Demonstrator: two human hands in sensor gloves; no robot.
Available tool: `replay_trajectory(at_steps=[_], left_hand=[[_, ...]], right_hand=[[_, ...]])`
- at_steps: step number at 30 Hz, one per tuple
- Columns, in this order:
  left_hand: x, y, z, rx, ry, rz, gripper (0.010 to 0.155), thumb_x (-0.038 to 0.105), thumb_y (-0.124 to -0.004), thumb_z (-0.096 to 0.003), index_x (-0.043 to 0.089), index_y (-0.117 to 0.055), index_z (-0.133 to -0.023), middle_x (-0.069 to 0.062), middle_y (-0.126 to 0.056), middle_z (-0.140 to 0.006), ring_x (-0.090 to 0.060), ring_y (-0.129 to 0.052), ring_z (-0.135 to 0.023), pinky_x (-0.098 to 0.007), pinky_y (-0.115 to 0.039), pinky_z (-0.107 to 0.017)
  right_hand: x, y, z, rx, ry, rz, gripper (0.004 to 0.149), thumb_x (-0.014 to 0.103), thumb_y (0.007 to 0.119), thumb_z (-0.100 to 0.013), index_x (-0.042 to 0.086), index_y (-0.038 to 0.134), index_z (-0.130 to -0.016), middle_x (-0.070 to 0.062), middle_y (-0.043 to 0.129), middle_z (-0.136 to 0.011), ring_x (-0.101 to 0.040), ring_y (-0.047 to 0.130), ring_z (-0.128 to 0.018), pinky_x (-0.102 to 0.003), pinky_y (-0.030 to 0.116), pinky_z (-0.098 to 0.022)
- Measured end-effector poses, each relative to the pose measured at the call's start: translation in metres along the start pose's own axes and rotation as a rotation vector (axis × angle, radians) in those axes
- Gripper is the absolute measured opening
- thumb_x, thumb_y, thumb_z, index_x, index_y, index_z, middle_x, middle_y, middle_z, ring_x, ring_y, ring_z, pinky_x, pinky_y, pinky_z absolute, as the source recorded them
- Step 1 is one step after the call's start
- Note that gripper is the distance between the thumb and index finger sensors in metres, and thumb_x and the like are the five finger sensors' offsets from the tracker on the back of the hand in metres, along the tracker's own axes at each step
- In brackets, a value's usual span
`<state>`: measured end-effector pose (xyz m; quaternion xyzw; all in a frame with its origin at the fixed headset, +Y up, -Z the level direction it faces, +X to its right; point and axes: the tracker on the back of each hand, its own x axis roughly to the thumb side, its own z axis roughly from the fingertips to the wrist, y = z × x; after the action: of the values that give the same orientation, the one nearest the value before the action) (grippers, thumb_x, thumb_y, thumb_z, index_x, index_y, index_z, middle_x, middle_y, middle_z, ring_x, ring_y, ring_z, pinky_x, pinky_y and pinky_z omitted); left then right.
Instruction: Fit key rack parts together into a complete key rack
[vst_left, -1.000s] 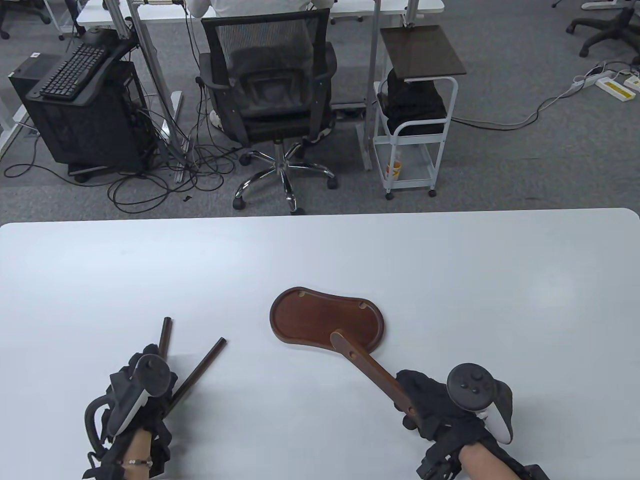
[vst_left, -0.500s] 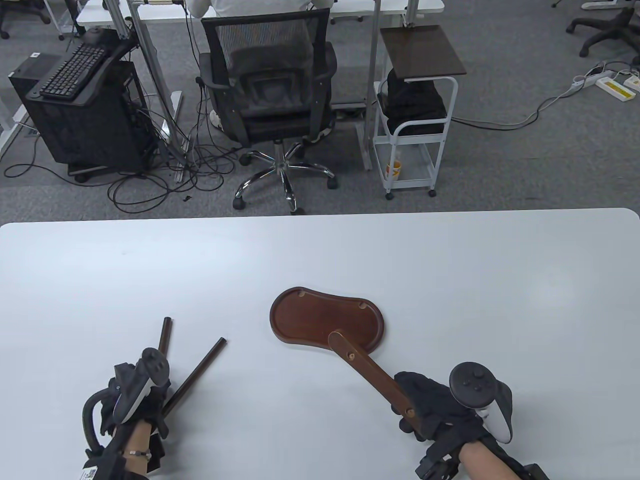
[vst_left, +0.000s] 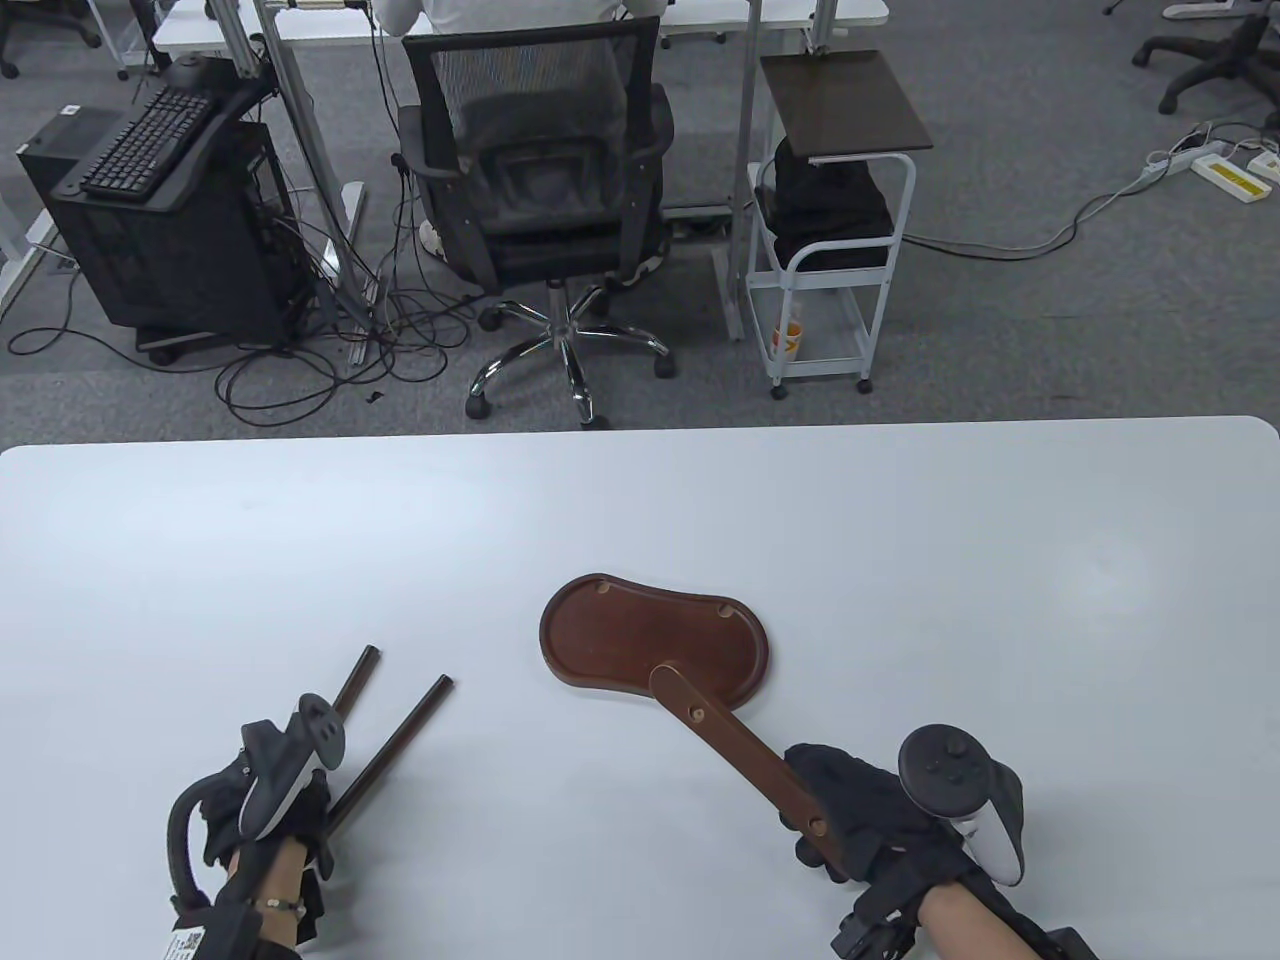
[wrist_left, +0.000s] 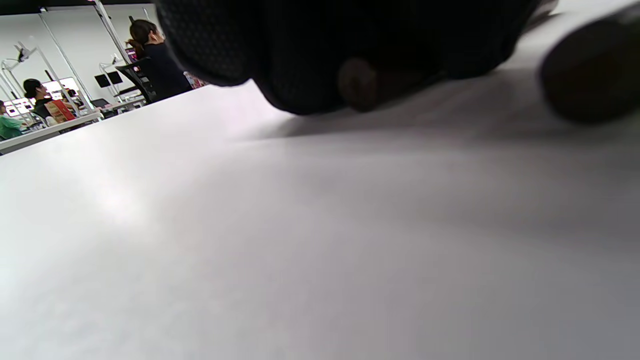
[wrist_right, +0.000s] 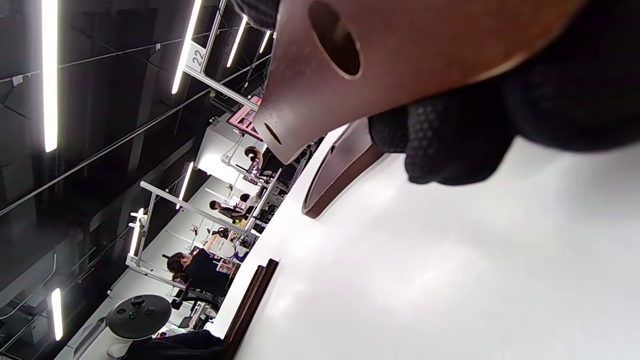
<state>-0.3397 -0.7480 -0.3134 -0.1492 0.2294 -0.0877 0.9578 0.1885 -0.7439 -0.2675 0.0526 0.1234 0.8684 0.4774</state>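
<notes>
A dark brown wooden base tray (vst_left: 640, 625) lies flat mid-table; it also shows in the right wrist view (wrist_right: 340, 170). My right hand (vst_left: 830, 810) grips a flat wooden bar with holes (vst_left: 735, 740) by its near end; the bar's far end is over the tray's near rim. The bar fills the top of the right wrist view (wrist_right: 400, 50), held by my gloved fingers (wrist_right: 450, 145). My left hand (vst_left: 285, 795) grips one thin dark rod (vst_left: 357, 677), whose near end shows among my fingers (wrist_left: 357, 82). A second rod (vst_left: 400, 735) lies on the table beside it (wrist_left: 590, 65).
The white table (vst_left: 900, 560) has its far edge at mid-frame. Beyond it stand an office chair (vst_left: 540, 200), a small white cart (vst_left: 830, 250) and a computer stand (vst_left: 160, 220).
My left hand has drawn back toward me, and the rod it holds has swung so that its far end points more to the right. My right hand's bar has shifted slightly left.
</notes>
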Motion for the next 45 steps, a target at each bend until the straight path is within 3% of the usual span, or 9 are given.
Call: replay_trajectory(at_steps=[5, 12, 20, 34, 45], left_hand=[[-0.004, 0.001, 0.003, -0.009, -0.007, 0.047, 0.05, 0.045, -0.071, -0.0552, 0.018, -0.071, -0.098, -0.008, -0.083, -0.094, -0.027, -0.089, -0.081, -0.051, -0.077, -0.063], [-0.004, 0.023, 0.022, 0.238, -0.06, 0.13, 0.05, 0.045, -0.071, -0.054, 0.019, -0.071, -0.097, -0.006, -0.09, -0.089, -0.022, -0.097, -0.075, -0.046, -0.082, -0.06], [0.023, 0.044, 0.062, 0.366, -0.256, 0.287, 0.051, 0.046, -0.069, -0.0543, 0.017, -0.069, -0.097, -0.005, -0.094, -0.085, -0.018, -0.102, -0.068, -0.042, -0.086, -0.054], [0.084, 0.038, 0.112, 0.355, -0.683, 0.373, 0.052, 0.043, -0.057, -0.0564, 0.02, -0.053, -0.102, 0.0, -0.082, -0.087, -0.014, -0.094, -0.072, -0.04, -0.082, -0.059], [0.103, 0.035, 0.128, 0.31, -0.825, 0.425, 0.051, 0.044, -0.053, -0.0564, 0.02, -0.053, -0.102, 0.006, -0.084, -0.077, -0.007, -0.094, -0.064, -0.037, -0.084, -0.056]], right_hand=[[0.0, 0.0, 0.0, 0.003, -0.002, 0.001, 0.056, 0.036, 0.059, -0.059, -0.004, 0.071, -0.097, -0.024, 0.098, -0.072, -0.041, 0.106, -0.035, -0.051, 0.093, -0.018], [-0.003, 0.002, -0.001, 0.002, 0.015, -0.039, 0.056, 0.036, 0.059, -0.059, -0.004, 0.07, -0.097, -0.024, 0.098, -0.072, -0.041, 0.106, -0.035, -0.051, 0.093, -0.018], [-0.005, 0.001, -0.001, -0.036, 0.007, -0.082, 0.056, 0.036, 0.059, -0.059, -0.004, 0.07, -0.097, -0.024, 0.098, -0.072, -0.041, 0.106, -0.036, -0.05, 0.094, -0.019], [-0.003, 0.002, -0.001, -0.068, -0.026, -0.153, 0.056, 0.037, 0.058, -0.06, -0.003, 0.07, -0.097, -0.023, 0.097, -0.073, -0.04, 0.106, -0.037, -0.05, 0.093, -0.019], [-0.003, 0.008, -0.002, -0.034, -0.008, -0.19, 0.056, 0.037, 0.058, -0.06, -0.003, 0.07, -0.097, -0.023, 0.097, -0.073, -0.04, 0.106, -0.037, -0.05, 0.094, -0.019]])
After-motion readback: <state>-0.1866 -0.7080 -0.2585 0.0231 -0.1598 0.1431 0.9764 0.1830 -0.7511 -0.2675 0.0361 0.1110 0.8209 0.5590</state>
